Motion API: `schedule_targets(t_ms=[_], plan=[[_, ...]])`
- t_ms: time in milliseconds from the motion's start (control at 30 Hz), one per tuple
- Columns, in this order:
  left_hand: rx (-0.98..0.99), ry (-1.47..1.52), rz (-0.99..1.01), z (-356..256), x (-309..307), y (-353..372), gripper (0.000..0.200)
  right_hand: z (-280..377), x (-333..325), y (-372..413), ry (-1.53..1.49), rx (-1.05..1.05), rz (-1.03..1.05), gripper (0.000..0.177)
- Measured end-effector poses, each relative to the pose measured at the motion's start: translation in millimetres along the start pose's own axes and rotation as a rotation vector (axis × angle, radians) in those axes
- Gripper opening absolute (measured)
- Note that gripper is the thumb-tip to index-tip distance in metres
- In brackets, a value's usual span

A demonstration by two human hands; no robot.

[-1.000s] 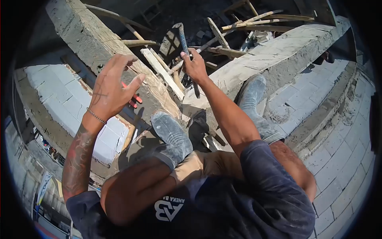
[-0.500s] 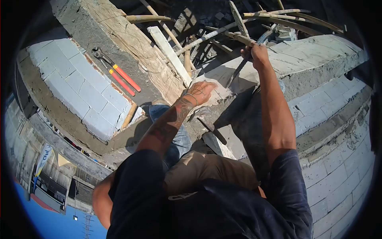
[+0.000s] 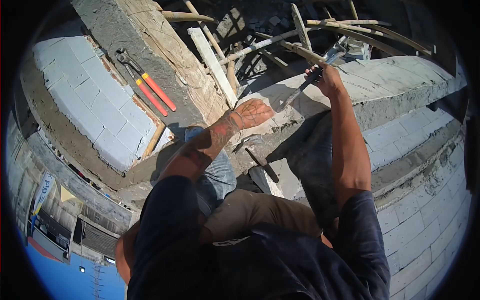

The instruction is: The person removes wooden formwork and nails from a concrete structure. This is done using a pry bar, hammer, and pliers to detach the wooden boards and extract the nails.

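My right hand (image 3: 327,81) is wrapped round a long dark metal tool (image 3: 303,89). The tool slants, with a shiny metal head above the hand and its lower end near the pale slab (image 3: 372,80). My left hand (image 3: 254,113) lies at the slab's left end, beside the foot of an upright pale wooden strip (image 3: 212,65). Its fingers are bent and pressed together, and what they hold, if anything, is hidden. Pincers (image 3: 150,91) with red and yellow handles lie on the concrete ledge to the left.
A rough timber beam (image 3: 170,50) runs beside the pincers. Bamboo poles (image 3: 260,46) cross over a dark gap beyond the slab. Grey block walls (image 3: 95,95) stand on both sides. A dark flat piece (image 3: 268,171) lies below the slab, near my knees.
My right hand has tilted the tool, and its metal head now shows more clearly above the fist. My left hand stays by the strip's foot. The view has shifted slightly.
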State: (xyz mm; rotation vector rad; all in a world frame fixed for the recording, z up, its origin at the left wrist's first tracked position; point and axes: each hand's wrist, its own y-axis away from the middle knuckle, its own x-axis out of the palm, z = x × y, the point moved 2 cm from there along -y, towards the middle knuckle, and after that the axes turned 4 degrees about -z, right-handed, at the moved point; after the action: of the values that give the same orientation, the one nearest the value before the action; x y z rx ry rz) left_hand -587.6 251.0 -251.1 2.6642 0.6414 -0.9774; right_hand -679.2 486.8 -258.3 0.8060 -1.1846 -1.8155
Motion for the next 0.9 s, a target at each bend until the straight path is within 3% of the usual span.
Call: schedule_targets(t_ms=[100, 300, 767, 867, 900], plan=[[0.165, -0.052, 0.044, 1, -7, 0, 0.013, 6, 0, 3, 0.071, -0.049, -0.044, 0.034], [0.265, -0.102, -0.009, 4, -15, -3, 0.008, 18, -11, 0, 0.274, -0.153, -0.054, 0.048], [0.178, -0.018, 0.083, 6, -7, -9, 0.007, 8, -16, -4, 0.326, -0.109, -0.011, 0.044], [0.15, 0.026, 0.134, 13, -5, -7, 0.013, 9, -18, -7, 0.33, -0.126, -0.009, 0.043], [0.056, 0.027, 0.107, 18, 0, -2, 0.018, 8, -18, -6, 0.327, -0.117, -0.01, 0.043]])
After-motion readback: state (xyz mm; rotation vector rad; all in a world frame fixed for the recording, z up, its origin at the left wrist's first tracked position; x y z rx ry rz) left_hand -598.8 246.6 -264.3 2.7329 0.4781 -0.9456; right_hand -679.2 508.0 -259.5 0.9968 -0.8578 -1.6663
